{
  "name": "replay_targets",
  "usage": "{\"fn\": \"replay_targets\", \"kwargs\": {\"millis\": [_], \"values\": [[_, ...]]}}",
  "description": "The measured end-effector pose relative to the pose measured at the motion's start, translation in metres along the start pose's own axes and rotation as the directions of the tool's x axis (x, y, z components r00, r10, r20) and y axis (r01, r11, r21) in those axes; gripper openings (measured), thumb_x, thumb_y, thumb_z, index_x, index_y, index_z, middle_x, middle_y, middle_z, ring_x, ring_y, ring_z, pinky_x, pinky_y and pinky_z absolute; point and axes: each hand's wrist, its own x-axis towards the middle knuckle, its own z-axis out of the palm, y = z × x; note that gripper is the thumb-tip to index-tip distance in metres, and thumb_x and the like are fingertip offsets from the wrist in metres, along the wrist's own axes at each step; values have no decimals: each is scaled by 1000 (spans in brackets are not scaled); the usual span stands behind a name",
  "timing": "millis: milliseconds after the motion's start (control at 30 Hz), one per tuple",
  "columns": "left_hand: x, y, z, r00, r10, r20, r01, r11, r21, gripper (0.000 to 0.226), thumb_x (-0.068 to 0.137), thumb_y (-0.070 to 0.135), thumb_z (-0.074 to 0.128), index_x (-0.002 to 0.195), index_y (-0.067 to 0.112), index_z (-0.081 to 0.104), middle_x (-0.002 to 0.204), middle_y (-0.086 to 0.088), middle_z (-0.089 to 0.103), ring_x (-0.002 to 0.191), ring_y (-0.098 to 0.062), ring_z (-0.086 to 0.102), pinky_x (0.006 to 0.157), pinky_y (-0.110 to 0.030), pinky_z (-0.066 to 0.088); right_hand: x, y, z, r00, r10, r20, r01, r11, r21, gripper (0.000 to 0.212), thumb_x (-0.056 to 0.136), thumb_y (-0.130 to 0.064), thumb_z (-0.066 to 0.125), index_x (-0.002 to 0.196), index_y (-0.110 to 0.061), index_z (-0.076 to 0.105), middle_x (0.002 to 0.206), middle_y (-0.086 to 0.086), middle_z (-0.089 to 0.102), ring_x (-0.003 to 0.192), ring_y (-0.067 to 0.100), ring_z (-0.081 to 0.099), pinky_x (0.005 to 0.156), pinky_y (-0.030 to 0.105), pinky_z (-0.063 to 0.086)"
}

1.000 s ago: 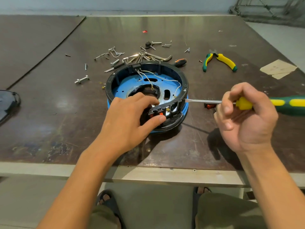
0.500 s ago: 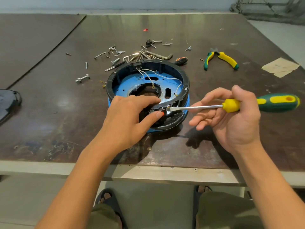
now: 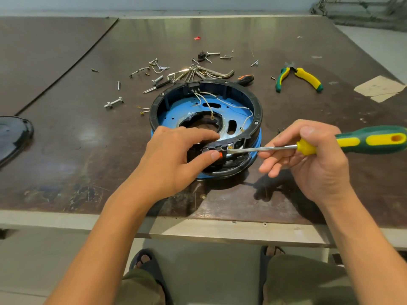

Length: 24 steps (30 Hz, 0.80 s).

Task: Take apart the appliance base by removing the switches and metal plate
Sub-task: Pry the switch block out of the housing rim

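Both busy: left hand grips base; right hand holds screwdriver crosswise, tip leftward.

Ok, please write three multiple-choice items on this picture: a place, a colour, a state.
1. Relative to the round black-rimmed appliance base, where do the green-and-yellow pliers lie? A) inside it B) on the dark brown table beyond it, to the right C) on the ground
2. What colour is the base's inner floor? A) red B) blue C) white
3. What does the right hand hold? A) nothing B) a bolt C) a green-and-yellow-handled screwdriver
Key: 1 B, they rest on the tabletop right of the rim; 2 B, blue shows inside the rim; 3 C, it grips the handle, tip beside the orange switch.
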Motion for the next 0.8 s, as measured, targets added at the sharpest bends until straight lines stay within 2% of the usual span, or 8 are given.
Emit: {"fn": "replay_targets", "kwargs": {"millis": [267,467,667,800], "values": [[0,0,0,1000,-1,4,1,1000,4,44,91,51,54,129,33,66,114,11,73,105,-14,65,96,-52,47,0,4,2,999,-21,-28,23,999,48,48,95,-17,32,68,-11,71,69,22,73,49,33,69,43,24,53],[0,-1,0,1000,-4,12,4,1000,-1,43,91,51,54,128,34,67,110,11,73,102,-14,64,95,-52,47,2,3,1,998,-54,-12,54,997,58,37,88,-27,45,70,-13,73,71,22,73,50,35,68,46,23,53],[0,-1,-1,999,3,32,-3,1000,-9,43,91,51,53,127,33,67,111,9,73,104,-15,65,97,-51,46,1,2,-1,996,-87,14,87,996,38,38,87,-23,42,70,-14,75,70,21,73,47,36,66,45,23,52],[0,-2,-1,999,-2,43,3,1000,-5,43,91,52,53,128,34,66,112,11,72,105,-13,64,98,-51,46,0,3,-2,993,-115,15,115,993,-22,47,92,-10,33,71,-13,74,69,20,73,47,37,66,44,25,52]]}}
